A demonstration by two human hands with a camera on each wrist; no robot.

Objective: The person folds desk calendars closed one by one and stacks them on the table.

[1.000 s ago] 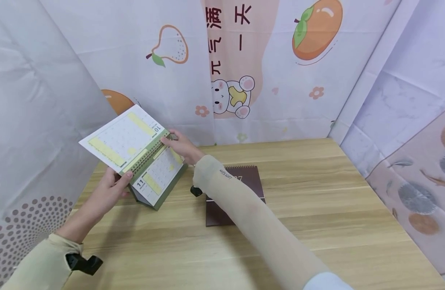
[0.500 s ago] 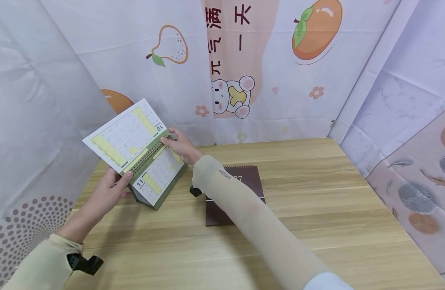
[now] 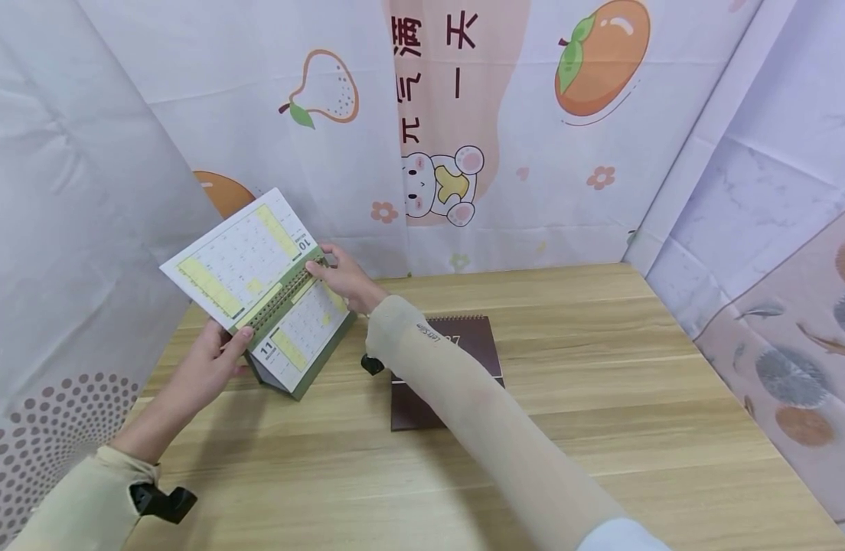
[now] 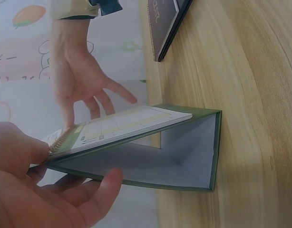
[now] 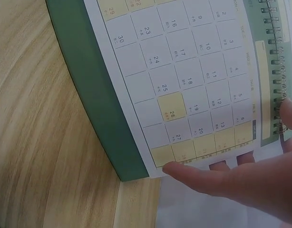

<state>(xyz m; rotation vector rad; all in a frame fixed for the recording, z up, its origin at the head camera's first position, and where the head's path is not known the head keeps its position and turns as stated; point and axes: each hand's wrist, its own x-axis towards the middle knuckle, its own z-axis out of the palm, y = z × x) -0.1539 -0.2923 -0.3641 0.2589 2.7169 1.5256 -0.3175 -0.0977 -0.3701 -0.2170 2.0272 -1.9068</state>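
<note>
A green spiral-bound desk calendar (image 3: 301, 325) stands on the left of the table, its hollow triangular base showing in the left wrist view. Page 11 lies on the front slope, while page 10 (image 3: 239, 256) sticks up beyond the spiral binding (image 5: 279, 71). My left hand (image 3: 212, 356) grips the near end at the binding, thumb on top and fingers behind. At the far end my right hand (image 3: 350, 279) holds the binding with its thumb; in the right wrist view one finger (image 5: 198, 178) lies along the page's edge.
A dark brown spiral-bound calendar (image 3: 415, 405) lies on the wooden table (image 3: 636, 383) right of the green one, partly covered by my right forearm. Printed curtains (image 3: 257, 92) hang behind the table and at both sides.
Page 10 has swung slightly up and to the right, then nearly stopped. Both hands keep their places at the binding, and the calendar's base has not moved.
</note>
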